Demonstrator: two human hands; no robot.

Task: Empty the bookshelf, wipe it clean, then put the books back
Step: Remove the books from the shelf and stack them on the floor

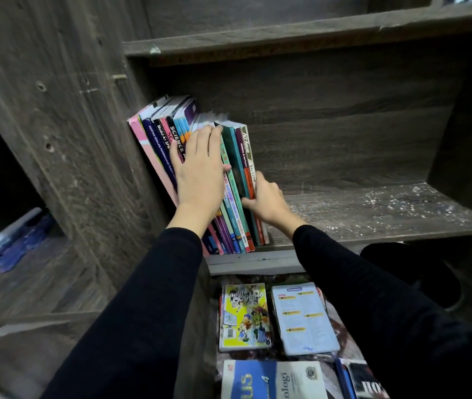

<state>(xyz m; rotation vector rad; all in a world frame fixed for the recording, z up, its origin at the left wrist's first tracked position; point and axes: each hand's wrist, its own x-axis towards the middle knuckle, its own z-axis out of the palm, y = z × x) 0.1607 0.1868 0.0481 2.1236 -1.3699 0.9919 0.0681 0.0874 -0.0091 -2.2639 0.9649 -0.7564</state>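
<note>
White-flecked dark-wood shelf (373,214) — left hand (200,171) flat on the leaning books (237,168), right hand (266,200) gripping their right end.

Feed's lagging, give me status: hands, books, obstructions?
Left hand flat on spines of shelved books. Right hand grips rightmost books. Dusty shelf board beside them. Loose books below, out of the way.

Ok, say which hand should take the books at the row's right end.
The right hand: its thumb and fingers curl round the end books. The left hand lies flat across spines further left.
</note>
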